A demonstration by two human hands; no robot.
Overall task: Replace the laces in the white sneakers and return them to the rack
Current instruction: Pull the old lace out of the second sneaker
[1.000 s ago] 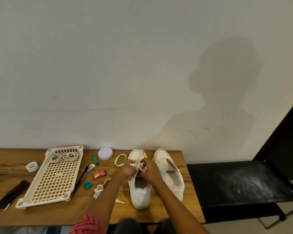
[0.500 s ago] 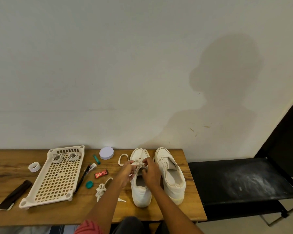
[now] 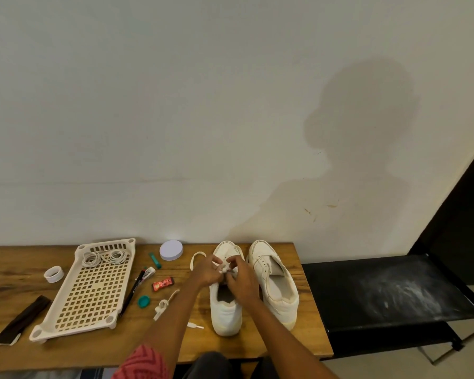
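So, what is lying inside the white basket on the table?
Two loose coils of white lace lie at the far end of the basket. The rest of its grid floor shows only the wooden table through the holes. Nothing covers any part of it.

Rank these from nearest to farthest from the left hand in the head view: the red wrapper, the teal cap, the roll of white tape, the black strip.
Measured from the left hand, working at the left sneaker's lace:
1. Red wrapper, just to its left on the table.
2. Teal cap, farther left and nearer the person.
3. Roll of white tape, beyond the rack, far left.
4. Black strip, at the table's left front.
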